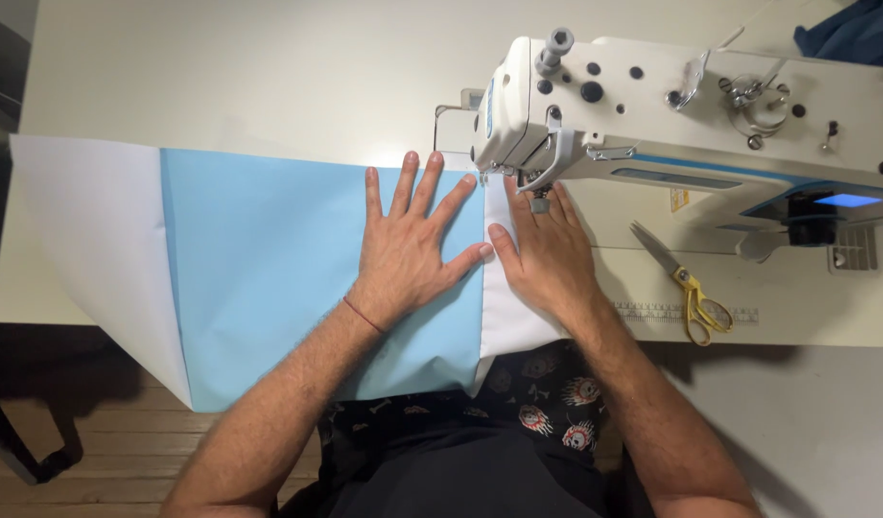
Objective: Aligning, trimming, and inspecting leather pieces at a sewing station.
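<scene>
I am pressing my left hand [410, 251] flat, fingers spread, on the light blue fabric [269, 278], while my right hand [549, 257] is lying flat, fingers together, on the white fabric [504, 321] just before the sewing machine [691, 115] foot; keeping both palms even should be holding the seam straight. Yellow-handled scissors [689, 288] are lying on the pale table [269, 77], over a wooden floor [96, 451]

The sewing machine [691, 105] is blocking the way ahead of my right hand [547, 254], its head hanging just over my fingertips. The scissors [691, 288] are lying near on the right. My left hand [412, 240] is finding open room leftward across the flat blue cloth [259, 269].
</scene>
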